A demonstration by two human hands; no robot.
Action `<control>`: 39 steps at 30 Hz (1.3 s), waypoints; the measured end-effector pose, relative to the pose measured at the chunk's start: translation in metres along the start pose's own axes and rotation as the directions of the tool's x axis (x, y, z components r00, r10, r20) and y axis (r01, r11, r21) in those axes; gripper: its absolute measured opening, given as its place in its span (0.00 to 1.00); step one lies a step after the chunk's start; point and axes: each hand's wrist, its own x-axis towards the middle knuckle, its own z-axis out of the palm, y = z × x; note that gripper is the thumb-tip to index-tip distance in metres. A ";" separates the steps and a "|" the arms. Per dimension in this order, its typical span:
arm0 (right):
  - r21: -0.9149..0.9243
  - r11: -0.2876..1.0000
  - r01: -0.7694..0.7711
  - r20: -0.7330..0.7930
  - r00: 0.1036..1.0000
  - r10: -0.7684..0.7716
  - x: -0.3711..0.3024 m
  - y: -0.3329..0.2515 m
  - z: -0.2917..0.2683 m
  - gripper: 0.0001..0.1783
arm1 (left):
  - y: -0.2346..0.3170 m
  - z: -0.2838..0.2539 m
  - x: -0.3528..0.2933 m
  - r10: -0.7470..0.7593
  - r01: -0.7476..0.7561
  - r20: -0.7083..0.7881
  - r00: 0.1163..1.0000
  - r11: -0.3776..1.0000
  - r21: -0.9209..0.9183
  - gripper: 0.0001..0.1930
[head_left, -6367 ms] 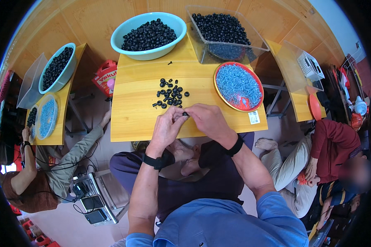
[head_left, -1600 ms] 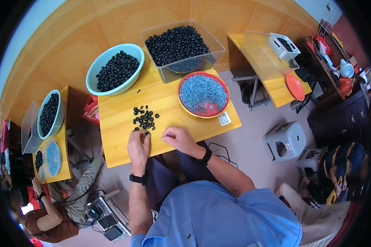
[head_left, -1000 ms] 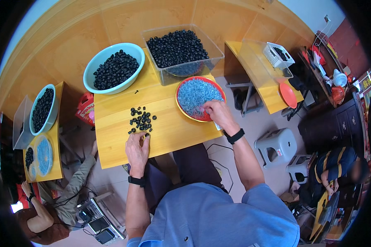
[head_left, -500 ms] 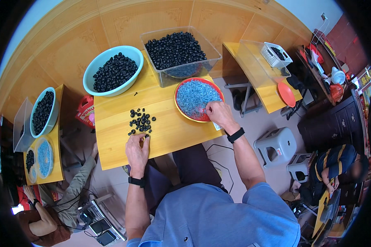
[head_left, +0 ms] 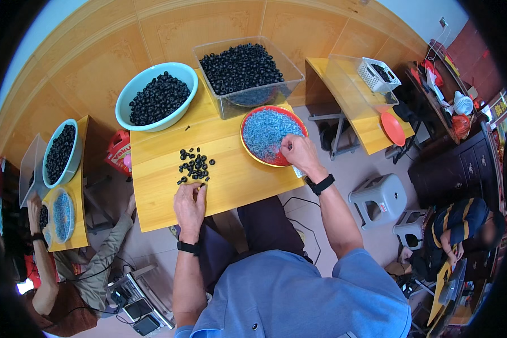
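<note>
At the near edge of the yellow table (head_left: 169,211), my left hand (head_left: 189,209) is closed, thumb and forefinger around a small black ring-shaped piece (head_left: 203,185). Just beyond it lies a loose group of black pieces (head_left: 196,163), some round with a hole, some thin. My right hand (head_left: 299,153) is pinched at the near right rim of a red bowl (head_left: 281,164), over a heap of small bluish metal pins (head_left: 267,130). Whatever its fingertips hold is too small to make out. Both wrists carry dark bands.
A light blue basin (head_left: 121,107) and a clear plastic bin (head_left: 248,108) of black pieces stand at the back. One thin black piece (head_left: 187,128) lies alone. On the left, a co-worker's hand (head_left: 35,211) reaches to another table. A grey stool (head_left: 386,197) stands right.
My right hand has shifted only slightly at the bowl, and my left stays on its black piece. The co-worker at the left has reached forward to the small dishes.
</note>
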 end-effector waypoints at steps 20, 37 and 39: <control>-0.078 0.997 -0.009 0.160 0.987 0.021 -0.003 -0.004 0.007 0.08 | 0.001 -0.002 0.000 0.020 -0.019 -0.012 1.000 0.999 0.047 0.06; 0.436 0.867 0.243 -0.050 0.968 -0.246 -0.032 -0.068 0.012 0.07 | -0.001 -0.003 0.000 0.127 -0.127 -0.001 0.992 0.992 0.012 0.07; 0.485 0.828 0.281 -0.014 0.949 -0.314 -0.039 -0.089 0.042 0.08 | 0.002 -0.005 0.001 0.123 -0.123 0.012 0.992 0.992 0.035 0.07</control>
